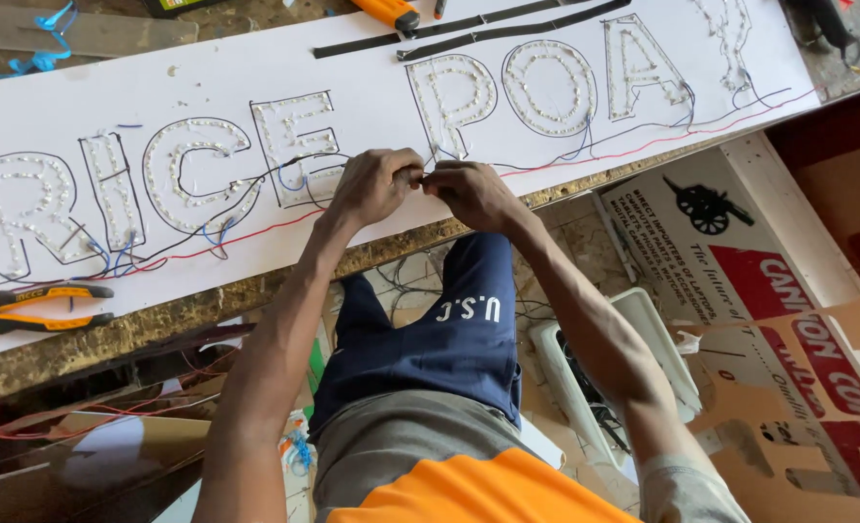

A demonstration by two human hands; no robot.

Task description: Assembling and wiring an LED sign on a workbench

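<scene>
Grip: left hand (376,184) and right hand (470,192) meet at frame centre, fingertips pinched shut on a thin wire (426,177), drawn close as if to join its ends.
Wire: lies at the lower edge of the white sign board (207,73), between two outlined letters studded with small bulbs.
Table: the board spans it; orange-handled pliers (37,307) rest at far left, within reach.
Hidden: wire ends vanish between the fingers; letters are cut off left and upper right.
</scene>
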